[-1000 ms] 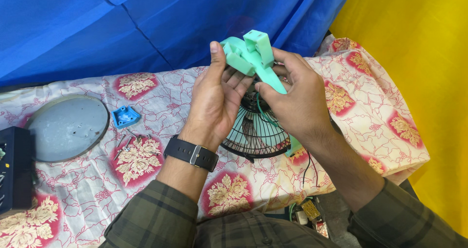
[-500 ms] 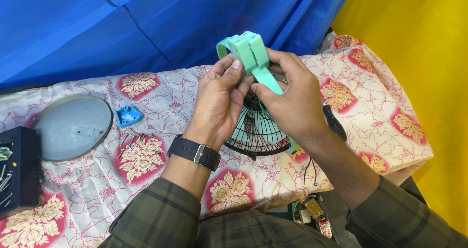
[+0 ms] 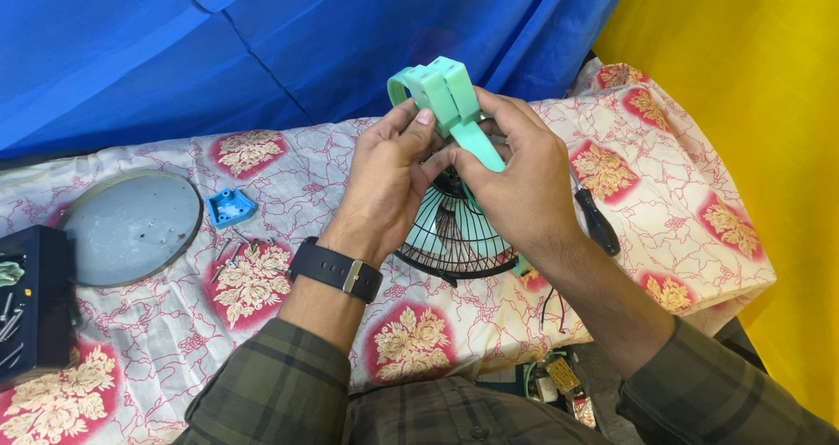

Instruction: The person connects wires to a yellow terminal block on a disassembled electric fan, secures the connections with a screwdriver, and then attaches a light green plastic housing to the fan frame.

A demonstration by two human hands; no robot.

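- Our left hand [image 3: 384, 178] has its fingers [image 3: 418, 123] clenched on the mint-green plastic fan bracket [image 3: 447, 104], thumb pressed against its upper block, the other fingers wrapped behind.
- Our right hand [image 3: 516, 178] grasps the same bracket lower down, along the flat arm that runs toward the wrist; neither hand is released.
- The bracket is held up in the air between both hands, above the surface and directly over the black wire fan guard [image 3: 454, 239], which lies flat on the floral cloth [image 3: 262, 279].
- To handle this step well, we judge that the thumbs should stay on the flat faces, not the thin ring at the top, and both hands should keep the part steady over the guard so nothing drops onto the wires.
- A black wristwatch [image 3: 336, 270] sits on our left wrist.
- Just right of our right hand lies a black-handled screwdriver [image 3: 599, 222], within easy reach.
- Further left on the cloth we see a small blue plastic piece [image 3: 230, 207], a few loose screws [image 3: 229, 251] beside it, then a round grey disc [image 3: 131, 226].
- At the far left edge stands a dark toolbox [image 3: 35, 305] with bits inside.
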